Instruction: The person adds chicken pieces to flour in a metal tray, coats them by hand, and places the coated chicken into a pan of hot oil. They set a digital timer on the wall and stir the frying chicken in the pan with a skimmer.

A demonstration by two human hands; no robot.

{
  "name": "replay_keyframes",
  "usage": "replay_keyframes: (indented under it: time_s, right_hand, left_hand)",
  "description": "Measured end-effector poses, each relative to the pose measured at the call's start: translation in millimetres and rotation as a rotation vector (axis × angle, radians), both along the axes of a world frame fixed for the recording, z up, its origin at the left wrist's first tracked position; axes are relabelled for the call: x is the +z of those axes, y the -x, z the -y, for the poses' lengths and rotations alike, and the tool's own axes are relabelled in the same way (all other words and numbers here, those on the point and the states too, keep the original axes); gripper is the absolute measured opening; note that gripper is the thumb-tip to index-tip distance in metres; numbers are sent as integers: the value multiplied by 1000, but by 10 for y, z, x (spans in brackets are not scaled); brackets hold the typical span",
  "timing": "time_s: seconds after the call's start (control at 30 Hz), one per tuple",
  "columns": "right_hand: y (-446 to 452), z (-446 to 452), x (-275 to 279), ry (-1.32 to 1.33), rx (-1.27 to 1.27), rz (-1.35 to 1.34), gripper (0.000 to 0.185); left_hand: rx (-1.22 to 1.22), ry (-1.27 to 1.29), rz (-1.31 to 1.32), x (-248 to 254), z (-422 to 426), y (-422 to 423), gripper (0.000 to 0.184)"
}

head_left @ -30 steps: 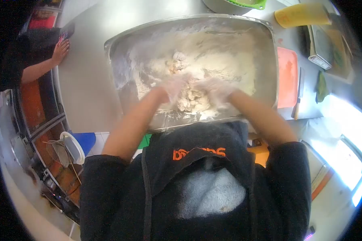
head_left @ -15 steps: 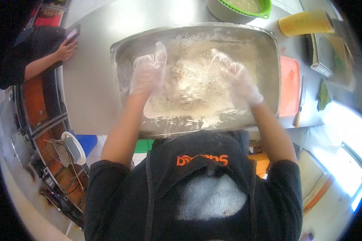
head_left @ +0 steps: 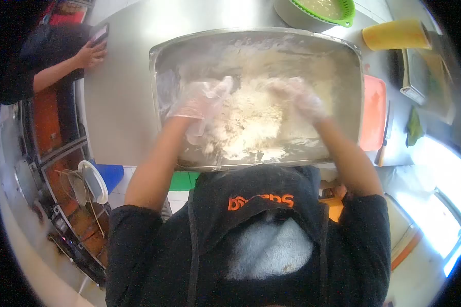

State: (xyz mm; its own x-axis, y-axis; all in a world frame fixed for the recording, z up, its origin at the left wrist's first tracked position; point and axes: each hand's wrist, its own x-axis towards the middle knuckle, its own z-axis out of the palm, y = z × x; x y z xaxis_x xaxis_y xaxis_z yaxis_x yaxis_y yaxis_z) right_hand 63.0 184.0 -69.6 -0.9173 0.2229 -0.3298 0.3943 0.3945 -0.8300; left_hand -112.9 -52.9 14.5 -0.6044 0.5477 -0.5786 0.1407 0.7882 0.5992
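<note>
A wide metal tray [head_left: 343, 112] holds a pile of pale flour [head_left: 246, 120] with small lumps in it. My left hand [head_left: 202, 100], in a clear plastic glove, is over the left side of the pile with its fingers stretched out to the right. On the far right side of the flour is my right hand [head_left: 299, 97], gloved alike, with fingers reaching left. Both hands are smeared by motion and their fingertips are dusted with flour. Neither grips anything that I can make out.
Behind the tray stands a bowl with a green strainer [head_left: 348, 20]. To the right are a yellow cylinder [head_left: 397, 36], a salmon-coloured lid [head_left: 374, 112], a knife [head_left: 385, 135], a scale [head_left: 412, 82] and a green cloth [head_left: 414, 125]. At left, another person's hand [head_left: 91, 55] is beside a phone [head_left: 100, 33].
My left hand has turned from fingers pointing up to fingers pointing right, moving inward. The right hand has shifted slightly, and the flour pile has changed shape. The view has moved a little.
</note>
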Motion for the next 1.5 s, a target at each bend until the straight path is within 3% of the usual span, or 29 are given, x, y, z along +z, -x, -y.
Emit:
replay_keyframes:
  time_s: [0.03,0.07,0.13,0.17,0.2,0.27,0.3,0.37,0.43,0.53,0.6,0.63,0.7,0.73,0.77,0.87,0.9,0.97,1.0,1.07,1.13,1.17,1.2,1.23,1.3,1.33,1.37,1.43,1.5]
  right_hand:
    - [-49,-185,-93,15,-160,149,30]
    - [-222,-355,-222,16,-158,153,30]
    - [-517,-647,-479,186,-231,412,33]
    - [-608,-621,-481,253,-189,481,37]
    - [-622,-439,-396,281,-86,500,42]
    - [-471,47,-64,211,209,405,53]
    - [-359,225,99,207,290,394,60]
    - [-56,497,419,439,221,714,72]
    - [-179,590,163,327,78,643,74]
    - [-347,580,28,235,-170,424,76]
    - [-299,466,318,357,-100,341,70]
    - [-274,408,461,422,-66,302,67]
    - [-385,390,392,356,-100,291,66]
    - [-378,448,343,220,-67,130,60]
    - [-410,489,303,88,-38,-19,54]
    - [-562,420,389,505,50,162,59]
    - [-442,472,783,511,-22,249,57]
    - [-192,317,884,559,-153,203,55]
    - [-192,189,539,599,-212,60,54]
    - [-141,-94,219,-123,-212,-119,51]
    - [-345,-570,-913,-733,-322,89,46]
    - [-199,-503,-698,-733,-321,79,46]
    - [-58,-450,-479,-913,-31,273,47]
    - [83,-350,-305,-1077,269,470,48]
    - [313,32,-645,-1067,163,327,42]
    - [404,77,-711,-857,92,287,36]
    - [512,133,-724,-650,16,247,31]
    - [639,105,-624,-261,-27,302,26]
    - [770,385,-403,-364,138,226,23]
  left_hand:
    - [-5,74,-9,78,52,-2,67]
    - [-78,154,45,17,97,37,67]
    - [-315,382,201,-153,153,88,68]
    - [-315,378,203,-448,198,-2,68]
    - [-260,358,548,-875,279,-151,66]
    - [-194,329,886,-1064,230,-263,68]
    - [-189,213,919,-1007,139,-336,72]
    - [-19,89,1006,-744,-69,-504,75]
    - [242,29,1057,-528,-205,-631,70]
    - [266,-154,935,-520,-148,-556,59]
    - [207,-165,849,-479,-32,-381,51]
    - [6,-92,746,-431,-15,-302,48]
    - [-1252,171,-175,-527,-40,-140,47]
    - [-1247,176,-183,-543,0,-59,47]
    - [-1080,162,-121,-574,73,-47,48]
    - [-589,69,-58,-518,213,14,51]
    - [-476,54,-85,-437,231,34,52]
    - [-310,81,-183,-249,246,60,54]
    - [-254,114,-244,-175,233,85,55]
    - [-258,184,-368,-105,171,132,57]
    - [-424,225,-491,-189,124,199,58]
    - [-521,226,-556,-260,102,236,59]
    - [-721,235,-667,-361,102,236,60]
    - [-718,236,-668,-476,85,216,60]
    - [-641,197,-708,-646,19,200,53]
    - [-638,209,-709,-573,-80,195,53]
    - [-90,151,-203,-453,-238,156,52]
    - [453,83,308,-558,-280,114,52]
    - [-124,-78,-566,-1058,-152,77,46]
